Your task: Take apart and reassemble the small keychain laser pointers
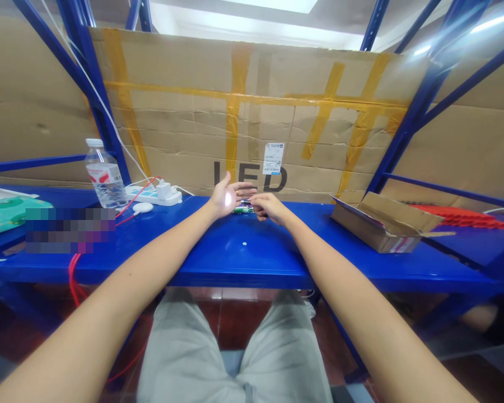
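Note:
Over the far part of the blue table (pixel 235 252), my left hand (pixel 227 197) is open, palm up and fingers stretched to the right. A round, bright white spot of light shows on its palm. Close beside its fingertips, my right hand (pixel 269 207) is closed with the fingers curled in; what they hold, if anything, is too small and hidden to name. Several shiny green and silvery slim items (pixel 242 208) lie on the table just below and between the hands, partly covered by them.
An opened cardboard box (pixel 378 224) stands at right, before a red textured mat (pixel 457 215). To the left are a water bottle (pixel 106 178), a white power strip (pixel 151 195), a white rounded device (pixel 143 207) and red cables (pixel 73 274). Large taped cardboard (pixel 185 129) rises behind.

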The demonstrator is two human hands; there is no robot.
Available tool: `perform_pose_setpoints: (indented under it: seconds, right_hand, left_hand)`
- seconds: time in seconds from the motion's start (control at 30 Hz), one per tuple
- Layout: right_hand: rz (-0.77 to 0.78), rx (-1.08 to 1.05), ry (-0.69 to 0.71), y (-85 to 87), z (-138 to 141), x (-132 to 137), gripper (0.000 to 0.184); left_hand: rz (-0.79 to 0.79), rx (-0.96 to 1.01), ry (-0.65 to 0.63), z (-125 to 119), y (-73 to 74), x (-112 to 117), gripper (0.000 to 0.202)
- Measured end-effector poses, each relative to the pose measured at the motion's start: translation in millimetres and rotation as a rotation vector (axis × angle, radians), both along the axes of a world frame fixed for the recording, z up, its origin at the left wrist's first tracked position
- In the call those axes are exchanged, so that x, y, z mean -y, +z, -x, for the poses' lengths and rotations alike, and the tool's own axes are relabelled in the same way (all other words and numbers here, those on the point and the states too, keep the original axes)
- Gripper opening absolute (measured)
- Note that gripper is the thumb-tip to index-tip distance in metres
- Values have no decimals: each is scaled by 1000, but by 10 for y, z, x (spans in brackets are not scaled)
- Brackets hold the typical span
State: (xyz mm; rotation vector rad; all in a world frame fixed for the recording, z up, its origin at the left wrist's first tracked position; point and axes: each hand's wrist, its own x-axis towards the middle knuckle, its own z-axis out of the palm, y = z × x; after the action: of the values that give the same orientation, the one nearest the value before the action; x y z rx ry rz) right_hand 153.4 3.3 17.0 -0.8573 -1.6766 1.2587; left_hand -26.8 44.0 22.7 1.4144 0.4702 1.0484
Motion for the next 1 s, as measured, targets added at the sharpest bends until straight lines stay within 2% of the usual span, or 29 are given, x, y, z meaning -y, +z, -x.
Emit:
perform_pose_setpoints:
  seconds: [0.2,0.63,0.8,1.0]
  right_hand:
    - [6,6,8,-4,3,-5,22]
    - [-2,13,8,-3,12,-3,24]
    - [-1,13,-39,17,26,25,20]
    - [-54,6,-123,23,14,-5,25]
  left_hand:
    - [67,57,-36,-1,-9,-6,80]
    - [79,77,-78,13,-24,-28,80]
    - [118,75,-62,4,-1,17,82]
    - [126,71,-44,13,-3,12,83]
